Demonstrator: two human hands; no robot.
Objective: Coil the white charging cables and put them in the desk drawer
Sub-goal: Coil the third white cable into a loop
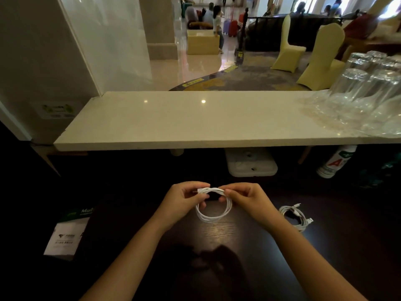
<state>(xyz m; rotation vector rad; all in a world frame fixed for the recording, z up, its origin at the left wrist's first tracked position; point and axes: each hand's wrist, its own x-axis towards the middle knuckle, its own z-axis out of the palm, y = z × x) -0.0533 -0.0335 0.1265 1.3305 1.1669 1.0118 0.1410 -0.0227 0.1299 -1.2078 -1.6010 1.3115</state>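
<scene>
Now the left hand (184,200) and right hand (246,199) both pinch the white cable coil (213,208) at its top, seemingly tucking its end, while a second coiled cable (296,216) lies just right of the right hand and the drawer, out of view, comes next.

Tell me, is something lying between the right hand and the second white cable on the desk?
Nothing visible does. The second cable lies coiled on the dark desk, just right of the right hand, which now pinches the held cable together with the left hand.

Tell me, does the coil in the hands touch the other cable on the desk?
Apart. The head view shows dark desk between the held coil and the second cable.
</scene>
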